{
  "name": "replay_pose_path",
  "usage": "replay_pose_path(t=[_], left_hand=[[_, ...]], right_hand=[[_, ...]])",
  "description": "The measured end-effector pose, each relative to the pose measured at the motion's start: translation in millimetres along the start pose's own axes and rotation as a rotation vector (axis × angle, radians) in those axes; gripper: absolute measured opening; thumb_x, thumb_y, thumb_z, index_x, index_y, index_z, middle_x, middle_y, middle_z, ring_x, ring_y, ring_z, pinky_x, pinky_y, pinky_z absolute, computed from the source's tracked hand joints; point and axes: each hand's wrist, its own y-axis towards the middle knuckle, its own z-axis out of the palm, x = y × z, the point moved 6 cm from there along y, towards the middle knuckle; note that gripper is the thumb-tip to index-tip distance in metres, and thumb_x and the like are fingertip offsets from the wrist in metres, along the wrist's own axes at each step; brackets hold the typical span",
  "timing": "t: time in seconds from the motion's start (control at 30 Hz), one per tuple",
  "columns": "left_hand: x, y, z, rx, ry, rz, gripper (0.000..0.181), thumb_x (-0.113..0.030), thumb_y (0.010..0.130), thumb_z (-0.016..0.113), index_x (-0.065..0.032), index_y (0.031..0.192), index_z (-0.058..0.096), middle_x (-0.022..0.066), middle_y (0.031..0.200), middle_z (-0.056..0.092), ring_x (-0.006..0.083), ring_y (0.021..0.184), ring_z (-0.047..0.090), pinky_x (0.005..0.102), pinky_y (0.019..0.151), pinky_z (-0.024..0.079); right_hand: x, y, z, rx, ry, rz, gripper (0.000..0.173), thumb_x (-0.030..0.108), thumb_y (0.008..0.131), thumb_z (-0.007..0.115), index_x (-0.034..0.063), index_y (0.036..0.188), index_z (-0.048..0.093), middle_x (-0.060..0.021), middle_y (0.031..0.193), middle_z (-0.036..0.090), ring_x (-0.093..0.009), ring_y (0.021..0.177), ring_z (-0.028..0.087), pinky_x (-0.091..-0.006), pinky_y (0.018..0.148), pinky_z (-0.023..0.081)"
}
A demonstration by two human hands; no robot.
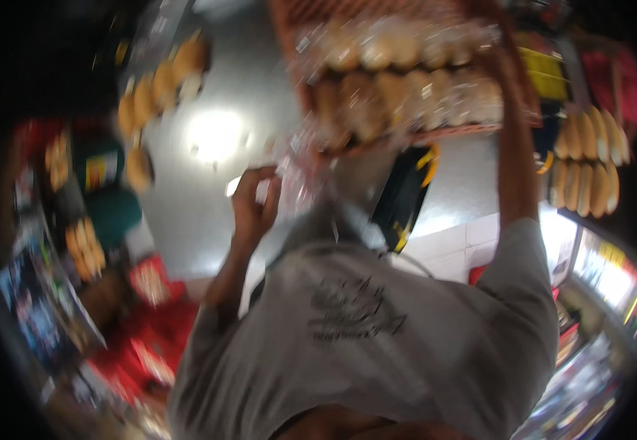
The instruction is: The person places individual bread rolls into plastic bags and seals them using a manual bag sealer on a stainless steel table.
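My left hand (255, 195) is over the metal table (197, 214), its fingers curled towards the thumb. Its fingertips meet the edge of crumpled clear plastic (302, 170); blur hides whether they grip it. My right arm reaches up to the right side of an orange-red plastic crate (461, 131), with my right hand (486, 47) blurred near its bagged bread; its grasp is unclear. Rows of bread rolls in clear bags (368, 104) fill the crate. Between the crate and my shirt lies a dark object with yellow-orange parts (406, 192).
Unbagged loaves (156, 91) line the table's left side. More rolls (585, 187) are stacked at the right, beside a yellow container (541, 71). Dark green containers (110, 214) and red items (159, 335) are at the left. Pale tiled floor (450, 242) shows below the table edge.
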Motion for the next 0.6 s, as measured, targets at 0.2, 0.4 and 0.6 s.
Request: replay_pose_path(t=[0.2, 0.4, 0.6], left_hand=[[54.6, -106.8, -25.0, 0.000, 0.159, -0.102, 0.013, -0.004, 0.086, 0.070, -0.0050, 0.099, 0.069, 0.0109, 0.086, 0.070, 0.0272, 0.076, 0.068, 0.0358, 0.068, 0.055], [110.4, -102.9, -32.3, -0.033, 0.326, 0.158, 0.022, -0.004, 0.079, 0.074, -0.0045, 0.100, 0.068, 0.0128, 0.101, 0.068, 0.0308, 0.094, 0.065, 0.0402, 0.084, 0.052], [174.3, -91.4, -32.0, 0.216, 0.031, -0.096, 0.019, -0.010, 0.079, 0.073, -0.0058, 0.097, 0.068, 0.0133, 0.098, 0.068, 0.0317, 0.092, 0.062, 0.0439, 0.082, 0.050]], right_hand=[[59.3, -28.7, -132.6, -0.058, 1.223, 0.503, 0.041, 0.016, 0.093, 0.066, 0.0066, 0.133, 0.059, -0.0050, 0.116, 0.066, -0.012, 0.104, 0.062, -0.0276, 0.095, 0.048], [330.3, -59.8, -238.4, 0.463, 1.293, 0.080, 0.043, 0.022, 0.088, 0.073, 0.0091, 0.127, 0.063, -0.0060, 0.117, 0.068, -0.016, 0.099, 0.066, -0.0316, 0.091, 0.052], [509.2, -92.8, -204.2, 0.353, 1.181, -0.380, 0.045, 0.023, 0.088, 0.069, 0.0041, 0.127, 0.060, -0.0190, 0.115, 0.066, -0.032, 0.100, 0.066, -0.0400, 0.089, 0.051]])
